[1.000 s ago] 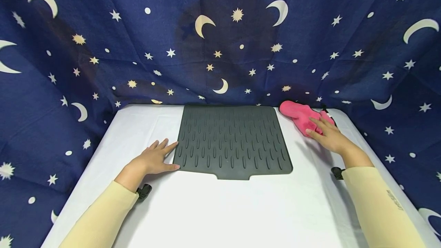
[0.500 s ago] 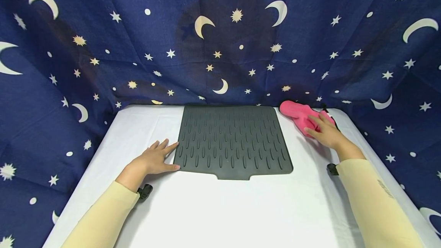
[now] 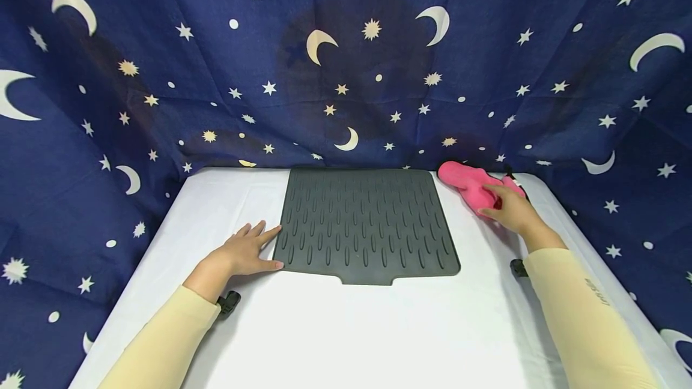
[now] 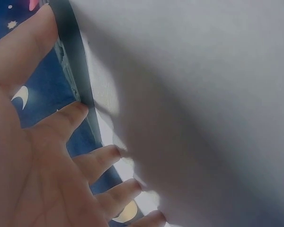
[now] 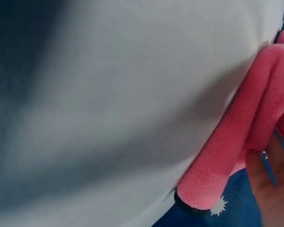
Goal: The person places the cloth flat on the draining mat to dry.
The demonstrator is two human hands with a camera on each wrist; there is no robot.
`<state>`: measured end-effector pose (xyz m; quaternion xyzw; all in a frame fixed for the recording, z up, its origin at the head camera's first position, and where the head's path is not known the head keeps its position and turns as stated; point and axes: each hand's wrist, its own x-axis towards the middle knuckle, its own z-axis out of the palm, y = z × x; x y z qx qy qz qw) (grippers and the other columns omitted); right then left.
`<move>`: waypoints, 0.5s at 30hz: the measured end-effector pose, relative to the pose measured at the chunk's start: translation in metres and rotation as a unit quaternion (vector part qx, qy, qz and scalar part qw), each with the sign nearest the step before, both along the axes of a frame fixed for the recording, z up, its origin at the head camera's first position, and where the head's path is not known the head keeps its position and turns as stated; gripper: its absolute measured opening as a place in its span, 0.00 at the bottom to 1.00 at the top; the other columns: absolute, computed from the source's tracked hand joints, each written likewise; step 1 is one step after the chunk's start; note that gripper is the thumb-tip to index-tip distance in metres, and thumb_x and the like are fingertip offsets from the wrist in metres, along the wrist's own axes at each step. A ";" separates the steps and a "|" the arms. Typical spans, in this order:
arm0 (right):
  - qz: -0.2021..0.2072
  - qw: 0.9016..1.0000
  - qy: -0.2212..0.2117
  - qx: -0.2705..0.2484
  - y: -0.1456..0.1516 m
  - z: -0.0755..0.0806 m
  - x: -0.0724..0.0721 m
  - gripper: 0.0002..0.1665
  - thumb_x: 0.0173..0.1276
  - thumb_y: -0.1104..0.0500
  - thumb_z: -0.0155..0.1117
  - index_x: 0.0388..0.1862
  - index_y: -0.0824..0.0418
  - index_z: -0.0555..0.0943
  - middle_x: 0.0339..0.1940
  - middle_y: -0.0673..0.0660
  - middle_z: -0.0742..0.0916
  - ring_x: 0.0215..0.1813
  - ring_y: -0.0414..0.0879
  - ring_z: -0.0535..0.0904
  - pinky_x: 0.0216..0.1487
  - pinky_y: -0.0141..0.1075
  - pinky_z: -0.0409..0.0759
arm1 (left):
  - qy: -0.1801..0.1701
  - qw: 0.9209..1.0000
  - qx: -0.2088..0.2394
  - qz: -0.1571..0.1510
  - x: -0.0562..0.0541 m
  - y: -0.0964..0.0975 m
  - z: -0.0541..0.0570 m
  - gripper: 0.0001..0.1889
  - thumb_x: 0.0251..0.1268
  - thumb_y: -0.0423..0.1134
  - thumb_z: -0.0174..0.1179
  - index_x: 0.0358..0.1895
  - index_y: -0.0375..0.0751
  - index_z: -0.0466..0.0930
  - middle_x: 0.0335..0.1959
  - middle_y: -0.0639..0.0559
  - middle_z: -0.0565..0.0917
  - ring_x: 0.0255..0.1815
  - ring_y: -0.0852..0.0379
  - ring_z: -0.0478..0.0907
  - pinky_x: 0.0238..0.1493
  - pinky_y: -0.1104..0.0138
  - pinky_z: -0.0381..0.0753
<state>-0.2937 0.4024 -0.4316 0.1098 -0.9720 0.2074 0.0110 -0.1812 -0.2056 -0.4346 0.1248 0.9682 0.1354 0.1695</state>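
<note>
A dark grey rubber mat [image 3: 366, 227] with raised oval ridges and a front tab lies flat on the white table. My left hand [image 3: 243, 252] rests at its left edge, fingers spread; in the left wrist view the thumb [image 4: 45, 26] and a fingertip touch the mat's rim [image 4: 78, 52]. Toward the back right lies a crumpled pink plush item [image 3: 467, 182] with black trim and a small white tag; its kind is unclear. My right hand [image 3: 516, 212] grips it, thumb and fingers curved round a fold. In the right wrist view, the plush fabric [image 5: 236, 123] partly hides the fingers.
The white-covered table [image 3: 346, 335] ends at a dark blue curtain [image 3: 373, 65] with moons and stars, hanging behind and at both sides. Small black devices are worn under both wrists.
My right hand has shifted slightly left and closed further on the pink plush item, bunching its fabric. The left hand and the mat stay in place.
</note>
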 end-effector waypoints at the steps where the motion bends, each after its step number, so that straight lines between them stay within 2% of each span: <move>1: -0.003 1.000 0.006 0.000 0.000 -0.001 0.000 0.43 0.63 0.58 0.74 0.71 0.72 0.67 0.64 0.77 0.74 0.56 0.68 0.71 0.63 0.65 0.65 | -0.001 1.000 0.001 0.001 0.000 0.000 0.000 0.49 0.59 0.66 0.64 0.80 0.50 0.56 0.79 0.31 0.52 0.76 0.23 0.45 0.69 0.30 0.50; 4: -0.020 1.000 0.011 0.001 -0.002 -0.001 0.000 0.41 0.63 0.59 0.74 0.71 0.70 0.69 0.50 0.73 0.80 0.46 0.63 0.72 0.53 0.60 0.71 | -0.001 1.000 0.000 0.003 0.001 0.000 -0.001 0.49 0.59 0.66 0.64 0.80 0.50 0.56 0.79 0.32 0.52 0.76 0.23 0.44 0.69 0.30 0.49; 8: -0.036 0.999 0.028 -0.004 -0.004 -0.001 0.000 0.37 0.63 0.59 0.75 0.68 0.67 0.73 0.36 0.65 0.83 0.40 0.59 0.77 0.44 0.54 0.73 | 0.001 1.000 0.000 0.002 0.000 -0.001 -0.002 0.49 0.59 0.66 0.64 0.80 0.50 0.56 0.79 0.32 0.52 0.76 0.23 0.45 0.69 0.30 0.49; 15: -0.039 0.997 0.073 -0.013 -0.007 0.001 0.000 0.29 0.63 0.58 0.75 0.62 0.67 0.79 0.33 0.64 0.84 0.39 0.61 0.76 0.47 0.59 0.72 | 0.004 1.000 -0.003 0.001 -0.001 -0.001 -0.003 0.49 0.59 0.67 0.64 0.80 0.50 0.56 0.79 0.32 0.52 0.76 0.23 0.45 0.69 0.31 0.50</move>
